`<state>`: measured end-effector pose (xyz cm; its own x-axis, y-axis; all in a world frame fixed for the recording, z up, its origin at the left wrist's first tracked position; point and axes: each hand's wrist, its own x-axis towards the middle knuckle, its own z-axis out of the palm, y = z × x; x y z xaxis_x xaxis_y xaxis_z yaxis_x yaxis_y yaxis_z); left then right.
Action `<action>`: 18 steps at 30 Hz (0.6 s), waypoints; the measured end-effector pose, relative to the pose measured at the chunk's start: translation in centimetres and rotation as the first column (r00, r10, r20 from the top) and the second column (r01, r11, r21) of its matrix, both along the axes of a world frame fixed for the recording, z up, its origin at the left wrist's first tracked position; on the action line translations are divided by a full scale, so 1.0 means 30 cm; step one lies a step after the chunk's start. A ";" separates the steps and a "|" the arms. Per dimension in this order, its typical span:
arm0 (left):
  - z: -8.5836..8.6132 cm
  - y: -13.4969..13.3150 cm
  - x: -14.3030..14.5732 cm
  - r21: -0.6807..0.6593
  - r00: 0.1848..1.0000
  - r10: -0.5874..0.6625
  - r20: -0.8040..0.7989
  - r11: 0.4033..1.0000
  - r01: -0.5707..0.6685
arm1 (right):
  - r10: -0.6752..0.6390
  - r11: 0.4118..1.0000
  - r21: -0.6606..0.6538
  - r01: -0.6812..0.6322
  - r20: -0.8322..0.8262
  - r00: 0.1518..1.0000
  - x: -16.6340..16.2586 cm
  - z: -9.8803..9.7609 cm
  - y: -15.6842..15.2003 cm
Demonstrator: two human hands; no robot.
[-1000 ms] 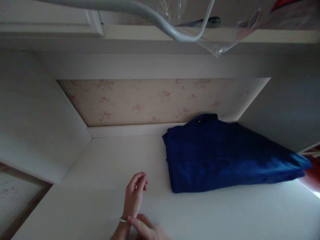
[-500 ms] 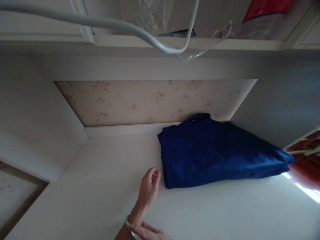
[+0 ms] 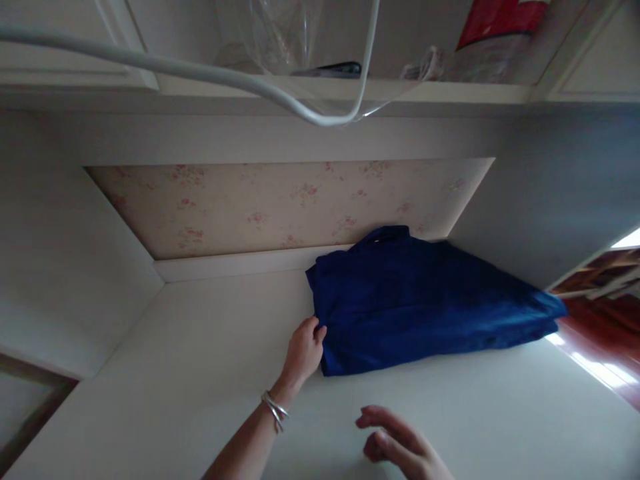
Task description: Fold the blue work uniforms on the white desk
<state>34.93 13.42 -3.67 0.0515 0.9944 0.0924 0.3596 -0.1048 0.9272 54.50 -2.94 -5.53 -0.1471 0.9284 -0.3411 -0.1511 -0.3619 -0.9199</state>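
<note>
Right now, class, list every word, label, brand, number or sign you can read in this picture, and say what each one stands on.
None can be read.
Red package on the top shelf: a white patch, too blurred to tell whether it is lettering.
Folded blue garment, touched by the left hand: no label or print shows.
Back panel: a flower pattern only, no writing.

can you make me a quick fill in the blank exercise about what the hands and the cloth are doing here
1. The left hand touches the near left edge of a folded ______ cloth.
2. The bangles sit on the ______ wrist.
3. The right hand hovers with fingers spread, holding ______.
4. The cloth lies on a white shelf whose back panel has a ______ pattern.

Missing words: blue; left; nothing; floral
</note>
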 end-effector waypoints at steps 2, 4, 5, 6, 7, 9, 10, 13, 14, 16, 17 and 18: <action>0.026 0.016 -0.026 -0.014 0.999 -0.006 0.044 1.000 0.007 | -0.140 0.990 0.000 0.140 0.012 0.990 0.045 0.027 0.027; 0.057 0.034 -0.062 -0.049 0.994 -0.003 0.113 0.999 0.008 | -0.271 0.963 -0.020 0.270 -0.033 0.962 0.086 0.049 0.058; 0.074 0.043 -0.085 -0.071 0.989 0.007 0.150 0.997 0.004 | -0.338 0.941 -0.033 0.336 -0.066 0.939 0.104 0.056 0.073; 0.090 0.051 -0.113 -0.090 0.983 0.023 0.184 0.996 -0.007 | -0.401 0.916 -0.045 0.398 -0.097 0.911 0.120 0.060 0.087; 0.105 0.057 -0.147 -0.104 0.976 0.046 0.211 0.994 -0.024 | -0.452 0.892 -0.054 0.448 -0.120 0.884 0.134 0.061 0.100; 0.127 0.060 -0.232 -0.117 0.965 0.103 0.241 0.990 -0.076 | -0.504 0.863 -0.063 0.501 -0.147 0.851 0.153 0.051 0.119; 0.134 0.057 -0.282 -0.117 0.960 0.134 0.246 0.987 -0.108 | -0.513 0.858 -0.064 0.509 -0.153 0.845 0.158 0.040 0.125; 0.145 0.029 -0.455 -0.103 0.946 0.233 0.224 0.971 -0.215 | -0.491 0.871 -0.075 0.485 -0.163 0.856 0.158 -0.003 0.136; 0.147 0.014 -0.516 -0.095 0.942 0.266 0.207 0.963 -0.251 | -0.472 0.881 -0.073 0.467 -0.161 0.867 0.155 -0.017 0.139; 0.152 -0.024 -0.630 -0.082 0.930 0.328 0.166 0.944 -0.318 | -0.428 0.904 -0.056 0.424 -0.099 0.898 0.147 -0.037 0.145; 0.154 -0.047 -0.679 -0.077 0.924 0.353 0.145 0.935 -0.345 | -0.408 0.913 -0.036 0.406 -0.044 0.912 0.143 -0.041 0.150; 0.156 -0.070 -0.719 -0.080 0.915 0.377 0.142 0.926 -0.369 | -0.386 0.922 -0.013 0.386 0.028 0.922 0.137 -0.041 0.154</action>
<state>13.36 11.31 1.01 -0.3348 0.9421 0.0187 0.2174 0.0580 0.9744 58.62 1.69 -6.75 0.2297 0.9054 -0.3571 -0.2601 -0.2964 -0.9190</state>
